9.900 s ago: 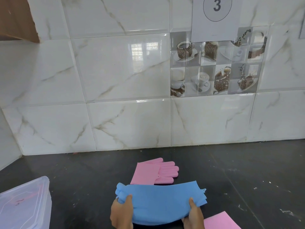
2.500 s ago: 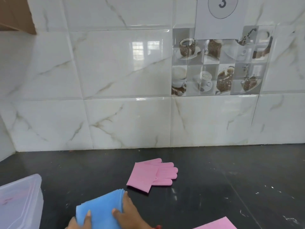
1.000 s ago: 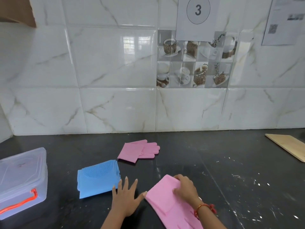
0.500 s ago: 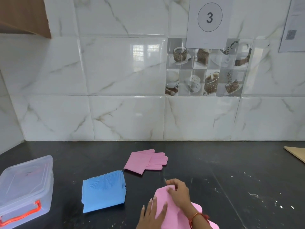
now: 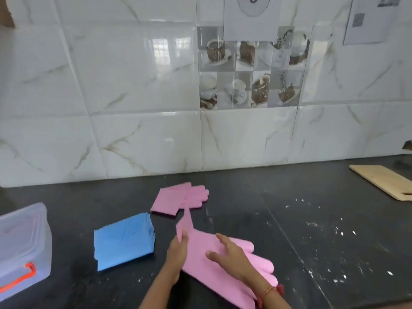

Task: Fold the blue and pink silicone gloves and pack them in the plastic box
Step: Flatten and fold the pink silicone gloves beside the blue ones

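Observation:
A pink silicone glove lies spread on the black counter in front of me. My left hand pinches its cuff corner and lifts it upward. My right hand presses flat on the glove's middle with straight fingers. A folded blue glove lies to the left. A second pink glove, folded, rests farther back near the wall. The clear plastic box with a lid and an orange latch stands at the left edge.
A wooden cutting board lies at the back right of the black counter. A white tiled wall rises behind the counter. White specks dot the counter's right side.
My left hand has taken the pink glove's cuff corner and raised it. My right hand has flattened on the glove. The camera has come closer.

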Motion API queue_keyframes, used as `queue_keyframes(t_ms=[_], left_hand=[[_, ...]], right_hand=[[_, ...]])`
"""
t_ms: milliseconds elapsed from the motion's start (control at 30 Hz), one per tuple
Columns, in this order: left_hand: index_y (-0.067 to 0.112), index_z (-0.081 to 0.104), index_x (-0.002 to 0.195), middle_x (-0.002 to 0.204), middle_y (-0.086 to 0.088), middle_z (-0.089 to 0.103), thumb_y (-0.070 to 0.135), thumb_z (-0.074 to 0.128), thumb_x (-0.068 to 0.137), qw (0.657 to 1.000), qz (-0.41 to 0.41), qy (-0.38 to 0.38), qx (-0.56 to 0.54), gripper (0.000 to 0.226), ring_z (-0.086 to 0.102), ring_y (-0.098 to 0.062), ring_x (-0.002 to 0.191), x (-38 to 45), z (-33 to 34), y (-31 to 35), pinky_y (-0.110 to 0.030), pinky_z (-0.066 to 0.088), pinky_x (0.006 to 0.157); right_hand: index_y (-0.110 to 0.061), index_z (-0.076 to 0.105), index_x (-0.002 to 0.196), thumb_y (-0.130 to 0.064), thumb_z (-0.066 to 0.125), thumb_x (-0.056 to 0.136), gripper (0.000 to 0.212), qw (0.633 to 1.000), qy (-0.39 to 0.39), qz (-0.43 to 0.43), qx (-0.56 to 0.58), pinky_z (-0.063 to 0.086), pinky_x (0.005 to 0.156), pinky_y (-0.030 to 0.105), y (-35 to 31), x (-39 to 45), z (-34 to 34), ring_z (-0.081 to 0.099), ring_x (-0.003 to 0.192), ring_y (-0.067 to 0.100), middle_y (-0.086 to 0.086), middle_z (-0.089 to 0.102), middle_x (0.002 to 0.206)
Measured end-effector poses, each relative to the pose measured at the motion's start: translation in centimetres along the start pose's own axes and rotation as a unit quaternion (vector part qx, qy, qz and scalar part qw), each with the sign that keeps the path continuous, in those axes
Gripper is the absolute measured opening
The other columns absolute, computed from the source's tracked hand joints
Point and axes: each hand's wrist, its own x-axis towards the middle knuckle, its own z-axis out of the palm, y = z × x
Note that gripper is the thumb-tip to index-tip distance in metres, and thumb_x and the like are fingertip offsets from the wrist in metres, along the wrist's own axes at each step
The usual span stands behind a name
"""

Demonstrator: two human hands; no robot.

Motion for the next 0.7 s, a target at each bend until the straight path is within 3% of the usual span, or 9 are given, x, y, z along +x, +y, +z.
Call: queue_keyframes(t_ms=[167,267,467,700], left_hand=[[0.002,0.029,0.144,0.144,-0.015,0.041,0.040,0.026,0.101,0.988,-0.077,0.019,-0.130,0.058,0.041,-0.029,0.131,-0.3,-0.4,0.9,-0.036,0.032,0.106],[0.003,0.028,0.144,0.145,-0.013,0.040,0.042,0.028,0.100,0.975,-0.110,0.012,-0.192,0.059,0.041,-0.028,0.131,-0.8,-0.8,1.2,-0.037,0.032,0.109],[0.005,0.032,0.142,0.140,-0.014,0.047,0.038,0.031,0.100,0.942,-0.127,0.008,-0.310,0.054,0.046,-0.027,0.128,-1.4,-1.4,1.6,-0.040,0.037,0.110],[0.009,0.034,0.141,0.139,-0.013,0.049,0.033,0.037,0.100,0.896,-0.149,0.033,-0.417,0.048,0.048,-0.028,0.128,-1.5,-2.1,1.4,-0.044,0.040,0.108]], right_hand=[[-0.018,0.011,0.151,-0.046,0.055,0.088,0.081,0.971,-0.011,-0.066,-0.231,0.002,0.118,0.027,1.7,-2.5,0.9,0.005,0.147,0.016,0.002,0.007,0.159],[-0.017,0.007,0.151,-0.053,0.058,0.083,0.093,0.946,-0.044,-0.070,-0.313,-0.004,0.119,0.036,1.8,-2.8,0.7,-0.003,0.148,0.022,0.006,-0.001,0.160],[-0.013,0.011,0.151,-0.054,0.057,0.082,0.092,0.926,-0.076,-0.071,-0.364,-0.003,0.120,0.039,2.1,-2.9,0.1,-0.001,0.147,0.024,0.009,0.002,0.159],[-0.011,0.018,0.149,-0.036,0.045,0.093,0.067,0.889,-0.106,-0.099,-0.434,0.003,0.119,0.040,1.5,-2.3,-1.1,0.008,0.146,0.026,0.011,0.011,0.158]])
